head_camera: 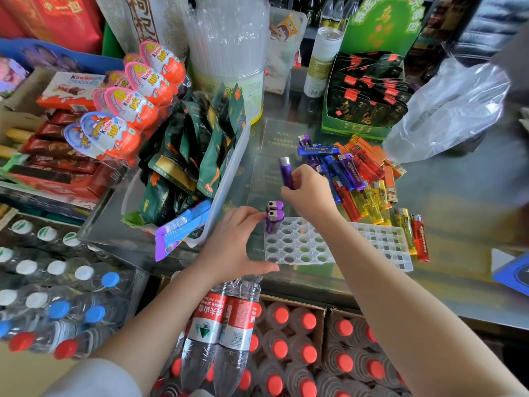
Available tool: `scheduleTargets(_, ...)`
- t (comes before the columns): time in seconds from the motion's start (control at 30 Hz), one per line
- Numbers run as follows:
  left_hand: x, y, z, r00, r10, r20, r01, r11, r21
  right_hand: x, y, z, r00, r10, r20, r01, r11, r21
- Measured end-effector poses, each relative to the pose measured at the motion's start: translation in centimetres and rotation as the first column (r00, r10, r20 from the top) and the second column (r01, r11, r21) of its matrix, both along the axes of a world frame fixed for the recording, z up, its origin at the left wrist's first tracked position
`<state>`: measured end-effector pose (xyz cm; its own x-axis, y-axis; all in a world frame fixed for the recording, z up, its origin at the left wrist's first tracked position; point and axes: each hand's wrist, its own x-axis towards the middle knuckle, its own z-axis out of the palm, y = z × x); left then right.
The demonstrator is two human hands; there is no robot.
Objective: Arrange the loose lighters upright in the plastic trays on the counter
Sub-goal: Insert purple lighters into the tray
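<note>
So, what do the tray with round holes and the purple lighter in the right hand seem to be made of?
Tray with round holes: probably thin moulded plastic, clear to milky and slightly glossy; the counter shows through it. Purple lighter held by the right hand: translucent coloured plastic body with a silvery cap, likely metal, though blur leaves that open.

we see purple lighters (274,217) in the clear honeycomb tray (297,245); the loose pile (357,173) mixes blue, red, yellow, orange.
</note>
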<state>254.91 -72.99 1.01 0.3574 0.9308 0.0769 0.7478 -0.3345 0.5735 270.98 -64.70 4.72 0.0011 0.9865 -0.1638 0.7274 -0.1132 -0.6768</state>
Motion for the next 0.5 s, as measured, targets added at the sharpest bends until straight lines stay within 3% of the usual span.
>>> scheduleTargets(0.13,0.0,0.0,0.0,1.0,0.004,-0.012,-0.004,1.0,0.025,1.8,-4.6,0.6,0.91,-0.175,-0.375,0.17,0.984,-0.047)
scheduleTargets(0.23,0.0,0.0,-0.1,1.0,0.012,-0.017,-0.011,1.0,0.027,2.0,-8.0,0.7,0.811,-0.185,-0.556,0.144,0.983,-0.117)
scheduleTargets(0.33,0.0,0.0,-0.1,0.999,0.016,-0.033,-0.015,1.0,0.013,1.5,-9.8,0.4,0.777,-0.147,-0.613,0.103,0.989,-0.106)
scheduleTargets(0.5,0.0,-0.2,0.1,0.999,0.002,-0.05,-0.002,1.0,-0.004,0.6,-10.4,0.0,0.872,-0.124,-0.473,0.118,0.992,-0.043)
